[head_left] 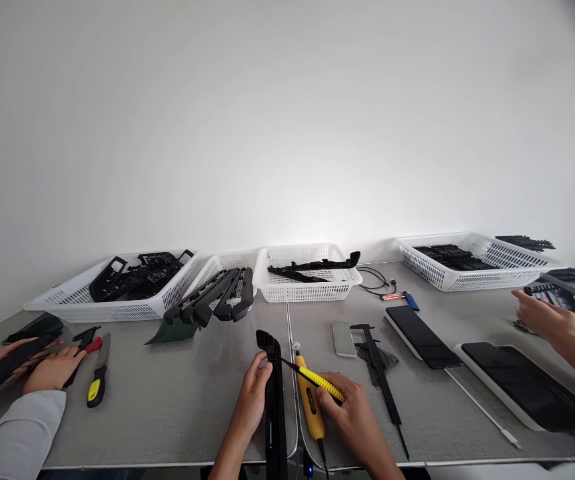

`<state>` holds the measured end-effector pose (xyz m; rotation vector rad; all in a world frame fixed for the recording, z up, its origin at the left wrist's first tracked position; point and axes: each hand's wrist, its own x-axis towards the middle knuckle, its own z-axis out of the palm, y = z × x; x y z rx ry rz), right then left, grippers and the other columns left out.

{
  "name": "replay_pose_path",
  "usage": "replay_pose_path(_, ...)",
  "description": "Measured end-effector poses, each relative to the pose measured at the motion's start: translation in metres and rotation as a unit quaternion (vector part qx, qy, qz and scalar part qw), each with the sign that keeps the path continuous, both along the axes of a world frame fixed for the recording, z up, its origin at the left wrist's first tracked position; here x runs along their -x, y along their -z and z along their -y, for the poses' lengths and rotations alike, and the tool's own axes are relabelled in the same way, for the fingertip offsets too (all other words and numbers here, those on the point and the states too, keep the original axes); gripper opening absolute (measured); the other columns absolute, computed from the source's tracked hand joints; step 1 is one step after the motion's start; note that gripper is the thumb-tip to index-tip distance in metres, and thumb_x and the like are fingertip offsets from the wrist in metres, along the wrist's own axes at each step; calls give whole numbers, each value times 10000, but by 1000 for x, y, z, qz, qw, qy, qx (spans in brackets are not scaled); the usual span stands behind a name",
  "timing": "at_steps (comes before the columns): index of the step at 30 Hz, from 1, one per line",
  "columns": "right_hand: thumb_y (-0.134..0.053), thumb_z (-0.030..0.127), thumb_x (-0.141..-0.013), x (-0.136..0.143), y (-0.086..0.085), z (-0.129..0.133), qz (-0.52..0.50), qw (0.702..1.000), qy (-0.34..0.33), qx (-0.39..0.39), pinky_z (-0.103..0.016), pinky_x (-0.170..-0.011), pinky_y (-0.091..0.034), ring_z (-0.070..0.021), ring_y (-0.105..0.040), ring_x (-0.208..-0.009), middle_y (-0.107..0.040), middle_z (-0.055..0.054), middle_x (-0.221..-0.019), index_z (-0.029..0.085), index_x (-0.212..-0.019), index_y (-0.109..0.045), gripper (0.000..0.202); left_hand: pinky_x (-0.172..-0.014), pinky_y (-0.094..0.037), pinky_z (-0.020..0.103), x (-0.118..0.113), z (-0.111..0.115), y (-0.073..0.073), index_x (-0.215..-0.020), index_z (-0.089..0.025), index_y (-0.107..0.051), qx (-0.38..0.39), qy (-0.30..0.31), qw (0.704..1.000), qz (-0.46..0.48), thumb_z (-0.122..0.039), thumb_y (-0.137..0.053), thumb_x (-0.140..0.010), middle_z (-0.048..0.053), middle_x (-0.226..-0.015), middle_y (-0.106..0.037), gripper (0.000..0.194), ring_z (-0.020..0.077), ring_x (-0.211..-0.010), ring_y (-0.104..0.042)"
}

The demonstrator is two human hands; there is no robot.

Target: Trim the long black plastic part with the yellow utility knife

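A long black part point(274, 393) is gripped by the left hand point(252, 397); a yellow-handled tool point(320, 382) is pinched in the right hand's point(354, 413) closed fingers.

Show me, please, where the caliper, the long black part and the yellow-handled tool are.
caliper point(380, 369): head view, on its beam.
long black part point(273, 400): head view, mid-length.
yellow-handled tool point(323, 384): head view, on its handle.

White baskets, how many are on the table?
4. One far left with black parts, one tilted beside it, one in the middle, one far right. None seems hidden.
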<state>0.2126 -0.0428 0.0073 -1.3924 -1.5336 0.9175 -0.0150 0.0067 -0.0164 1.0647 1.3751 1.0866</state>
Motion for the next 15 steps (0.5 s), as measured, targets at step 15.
replay_pose_path(15, -564, 393, -964, -1, 2, -1, -2, 1000, -8, -17, -294, -797, -477, -242, -687, -891, -781, -79, -973, 151, -1069, -816, 365, -1045, -546, 449, -1, -4, 6, -1417, -196, -597, -13, 2, 1000, 18, -758, -746, -789, 158, -1249, -742, 856, 367, -1278, -662)
